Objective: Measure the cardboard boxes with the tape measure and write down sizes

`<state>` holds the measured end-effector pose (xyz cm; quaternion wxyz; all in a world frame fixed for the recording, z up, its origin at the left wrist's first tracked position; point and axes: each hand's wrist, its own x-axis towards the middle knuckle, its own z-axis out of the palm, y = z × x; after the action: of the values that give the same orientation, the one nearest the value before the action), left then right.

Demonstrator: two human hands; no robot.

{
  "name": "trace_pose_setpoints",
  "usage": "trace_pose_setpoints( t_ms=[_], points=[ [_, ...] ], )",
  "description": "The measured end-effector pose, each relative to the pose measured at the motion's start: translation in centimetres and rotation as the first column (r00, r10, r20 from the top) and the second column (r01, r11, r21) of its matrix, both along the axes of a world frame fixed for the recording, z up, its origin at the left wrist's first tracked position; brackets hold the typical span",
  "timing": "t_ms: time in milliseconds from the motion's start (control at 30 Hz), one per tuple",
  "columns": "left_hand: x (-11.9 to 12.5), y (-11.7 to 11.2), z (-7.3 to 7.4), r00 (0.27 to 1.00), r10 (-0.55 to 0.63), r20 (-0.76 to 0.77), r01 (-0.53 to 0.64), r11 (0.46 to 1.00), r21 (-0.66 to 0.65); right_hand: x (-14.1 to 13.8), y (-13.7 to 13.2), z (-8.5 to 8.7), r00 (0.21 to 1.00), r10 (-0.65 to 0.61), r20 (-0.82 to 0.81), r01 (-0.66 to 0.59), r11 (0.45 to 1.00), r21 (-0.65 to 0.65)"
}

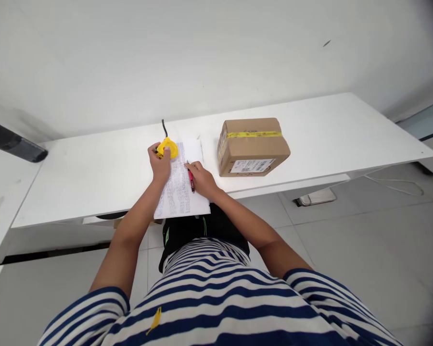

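Note:
My left hand (160, 166) is closed around a yellow tape measure (169, 146), its thumb lying across the front of the case. Under both hands lies a sheet of paper (173, 202) covered in columns of handwriting, at the front edge of the desk. A red and black pen (191, 179) is gripped by my right hand (202, 179), which rests on the right side of the paper. To the right of that hand stands a closed cardboard box (254, 149) with yellow tape over its top and a white printed label on its front.
The white desk (332, 129) runs along a pale wall. A dark cord (164, 127) lies behind the tape measure, and a black cylindrical object (16, 140) juts in from the left. Below the desk's right part, a white device (317, 197) sits near the tiled floor.

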<state>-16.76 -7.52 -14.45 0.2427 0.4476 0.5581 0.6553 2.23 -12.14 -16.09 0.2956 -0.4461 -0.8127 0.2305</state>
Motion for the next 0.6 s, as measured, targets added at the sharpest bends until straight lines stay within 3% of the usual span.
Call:
trace_pose_setpoints(
  t_ms=[133,233,300,400,467,533,600],
  points=[
    [-0.3,0.3,1.0,0.990,0.110,0.084,-0.110,0.994,-0.006,-0.7,0.1,0.3,0.992,0.023,0.120,-0.026,0.999,0.022],
    [0.0,-0.6,3.3,0.978,0.132,0.162,-0.138,0.990,0.022,0.1,-0.7,1.3,0.998,0.035,0.060,-0.045,0.981,0.186],
    [1.0,-2.7,5.5,0.973,0.056,0.222,-0.069,0.996,0.049,1.4,-1.3,2.3,0.998,0.056,-0.012,-0.049,0.939,0.342],
    [3.7,-8.0,9.1,0.943,-0.168,0.288,0.165,0.986,0.036,4.1,-2.1,3.9,0.974,0.174,-0.147,-0.079,0.863,0.500],
    [6.1,-11.7,11.2,0.885,-0.357,0.299,0.386,0.922,-0.040,6.1,-2.5,4.9,0.953,0.199,-0.229,-0.051,0.849,0.526],
    [8.3,-14.3,12.9,0.763,-0.544,0.349,0.616,0.775,-0.140,8.2,-3.0,5.5,0.956,0.132,-0.261,0.026,0.850,0.526],
    [10.0,-15.4,13.9,0.633,-0.648,0.422,0.760,0.624,-0.182,10.1,-3.7,5.8,0.965,0.049,-0.259,0.112,0.813,0.571]
  ],
)
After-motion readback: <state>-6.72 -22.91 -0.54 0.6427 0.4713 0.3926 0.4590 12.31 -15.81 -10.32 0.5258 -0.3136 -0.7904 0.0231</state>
